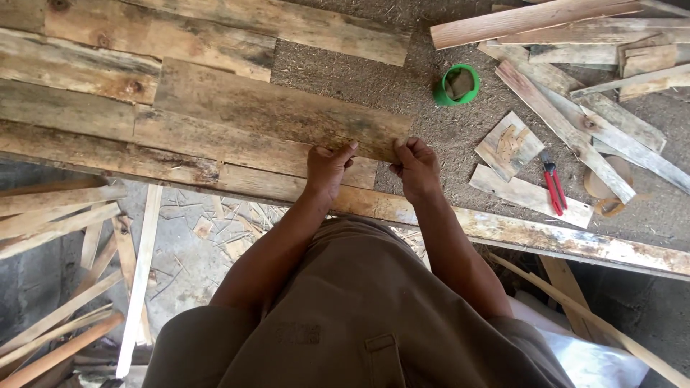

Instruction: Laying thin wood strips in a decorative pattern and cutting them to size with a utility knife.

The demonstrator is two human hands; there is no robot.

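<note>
Both hands, left hand (327,169) and right hand (417,167), pinch the near edge of the weathered plank (280,111) at frame centre on the worktop (445,115); rough grain could splinter fingers; a loose pinch could let it slide.

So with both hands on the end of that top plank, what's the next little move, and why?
Probably nudge the plank sideways until its end lines up with the boards beneath. Left hand and right hand both pinch its near corner, and it lies slightly askew, its end overhanging the rows below.
</note>
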